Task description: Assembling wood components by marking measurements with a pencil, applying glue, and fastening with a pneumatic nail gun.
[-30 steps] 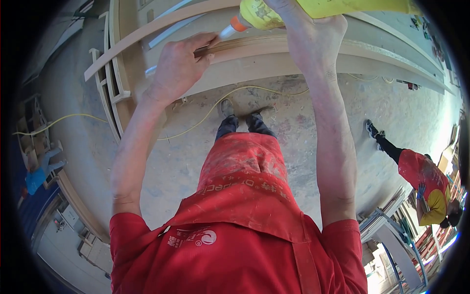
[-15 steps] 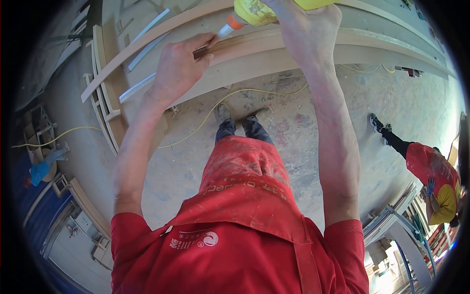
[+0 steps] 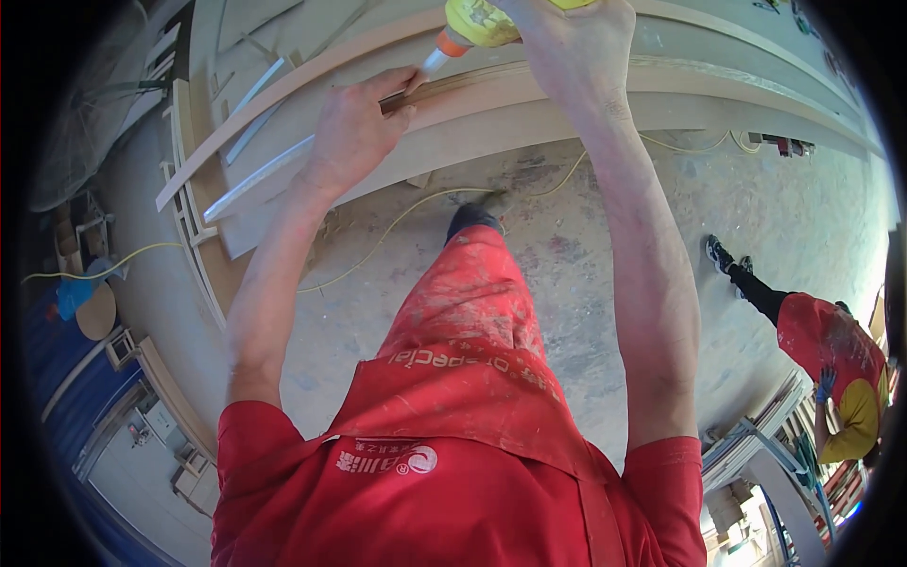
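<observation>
A yellow squeeze bottle (image 3: 482, 24) with an orange collar and a pale nozzle is gripped by my right hand (image 3: 578, 47) at the top of the view. The nozzle points down and left, its tip close to my left fingertips. My left hand (image 3: 359, 128) is closed on the edge of a long wooden board (image 3: 501, 87), with index finger and thumb on either side of it. The exact contact between nozzle tip, fingers and wood is too small to make out. The bottle's upper part is cut off by the frame.
Another long wooden strip (image 3: 312, 71) runs beyond my left hand, beside a pale bar (image 3: 250, 104). A yellow hose (image 3: 373, 241) crosses the floor under the boards. At the right stands a co-worker (image 3: 822, 340); stacked boards (image 3: 756, 439) lie at lower right.
Both hands and the bottle have shifted slightly left along the boards. My feet and apron have changed position, with one shoe now showing where two did. The co-worker is nearly unmoved.
</observation>
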The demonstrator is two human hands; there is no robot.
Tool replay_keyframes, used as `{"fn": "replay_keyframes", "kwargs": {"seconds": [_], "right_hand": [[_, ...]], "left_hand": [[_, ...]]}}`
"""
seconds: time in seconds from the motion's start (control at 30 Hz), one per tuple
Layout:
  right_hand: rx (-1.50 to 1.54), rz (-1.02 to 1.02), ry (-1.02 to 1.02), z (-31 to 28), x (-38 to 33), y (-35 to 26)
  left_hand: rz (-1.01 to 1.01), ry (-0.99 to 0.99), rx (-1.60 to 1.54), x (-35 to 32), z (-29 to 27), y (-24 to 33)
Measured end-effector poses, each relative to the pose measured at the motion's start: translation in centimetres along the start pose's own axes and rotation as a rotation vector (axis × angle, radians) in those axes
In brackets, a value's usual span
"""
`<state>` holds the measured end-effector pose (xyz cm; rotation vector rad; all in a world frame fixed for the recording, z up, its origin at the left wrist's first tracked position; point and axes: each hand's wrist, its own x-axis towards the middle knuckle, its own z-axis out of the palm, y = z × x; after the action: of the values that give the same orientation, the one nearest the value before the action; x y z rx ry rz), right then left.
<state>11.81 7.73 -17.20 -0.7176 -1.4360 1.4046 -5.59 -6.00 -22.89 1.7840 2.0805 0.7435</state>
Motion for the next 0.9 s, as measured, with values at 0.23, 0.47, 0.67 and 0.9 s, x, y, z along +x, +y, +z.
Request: {"fn": "replay_keyframes", "kwargs": {"seconds": [0.23,0.47,0.67,0.9], "right_hand": [[-0.023,0.004,0.003,-10.2,5.5,0.7],[0.02,0.11,-0.1,-22.5,12.7,-1.8],[-0.023,0.063,-0.032,-30.5,16.3,-2.0],[-0.051,0.056,0.01,-34.9,17.8,-1.2]], "left_hand": [[-0.011,-0.008,-0.061,7.3,6.6,6.4],[0.015,0.008,-0.091,16.7,11.9,15.4],[0.016,-0.024,-0.078,22.1,16.4,21.4],[-0.113,-0.148,-0.065,24.9,18.9,24.7]]}}
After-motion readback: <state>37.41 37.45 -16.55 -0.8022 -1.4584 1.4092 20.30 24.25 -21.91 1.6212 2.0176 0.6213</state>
